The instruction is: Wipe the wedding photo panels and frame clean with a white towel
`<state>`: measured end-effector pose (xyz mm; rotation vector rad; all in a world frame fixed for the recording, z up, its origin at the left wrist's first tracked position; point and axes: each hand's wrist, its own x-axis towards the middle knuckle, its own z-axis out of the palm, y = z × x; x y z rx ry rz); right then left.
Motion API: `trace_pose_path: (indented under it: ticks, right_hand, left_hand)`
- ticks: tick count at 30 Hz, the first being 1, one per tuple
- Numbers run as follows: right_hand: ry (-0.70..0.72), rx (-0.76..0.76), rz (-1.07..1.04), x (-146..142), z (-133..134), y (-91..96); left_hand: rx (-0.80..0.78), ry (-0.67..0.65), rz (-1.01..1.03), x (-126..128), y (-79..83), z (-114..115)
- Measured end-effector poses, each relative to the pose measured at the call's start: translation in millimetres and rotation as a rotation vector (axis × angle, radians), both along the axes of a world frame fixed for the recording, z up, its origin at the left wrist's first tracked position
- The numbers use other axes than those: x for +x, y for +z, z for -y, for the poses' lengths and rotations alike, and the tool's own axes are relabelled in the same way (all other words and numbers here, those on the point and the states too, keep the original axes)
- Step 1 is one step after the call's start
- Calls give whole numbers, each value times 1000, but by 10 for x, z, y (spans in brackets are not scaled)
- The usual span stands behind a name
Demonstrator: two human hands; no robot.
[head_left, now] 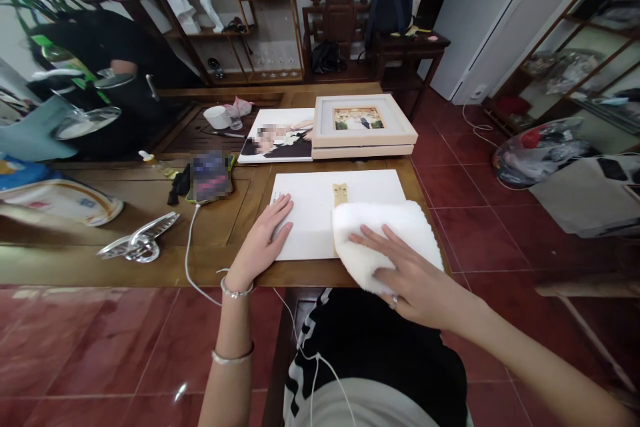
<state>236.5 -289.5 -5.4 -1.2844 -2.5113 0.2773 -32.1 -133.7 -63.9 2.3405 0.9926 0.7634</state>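
A white rectangular panel (305,220) lies flat near the table's front edge, with a gold-coloured strip (341,193) running down its middle. My left hand (267,237) rests on the panel's left edge, fingers stretched out and holding nothing. Over the panel's right part is a fluffy white cloth (415,230). My right hand (400,273) presses down on that cloth, its fingers bent into the pile. The cloth hides the lower strip and the panel's right corner.
Behind the panel are stacked wooden picture frames (365,127) and a photo print (280,140). Leftward lie a phone (211,177) with a white cable (189,247), a silver winged ornament (141,240) and a blue-white bag (55,193). A white cup (217,117) stands farther back.
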Motion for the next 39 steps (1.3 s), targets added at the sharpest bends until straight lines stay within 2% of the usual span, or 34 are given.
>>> trace_pose_path:
  ticks: [6, 10, 13, 17, 22, 26, 29, 33, 39]
  right_hand:
    - [-91, 74, -72, -12, -645, -19]
    - [-67, 49, 41, -80, -1091, -30]
    - [-37, 54, 106, -116, -1257, -54]
    - [-14, 55, 142, -154, -1174, -63]
    - [22, 17, 148, -298, -727, -22]
    - [27, -70, 117, -451, -336, 31]
    - [71, -129, 79, -485, -180, 82]
    - [49, -128, -10, -394, -301, 111]
    - [-128, -95, -113, -250, -995, 34]
  left_hand:
    - [-12, 5, -20, -1, 10, -4]
    - [-21, 3, -22, 1, 19, -2]
    - [-21, 5, -22, 2, 20, 0]
    - [-14, -2, -17, 1, 7, -6]
    - [-3, -4, -9, -1, -12, -12]
    - [-3, 0, -15, 7, 2, -2]
    - [-2, 2, -19, 11, 9, 3]
    - [-3, 2, -26, 9, 6, 2]
    - [-8, 2, -24, 13, 23, 5]
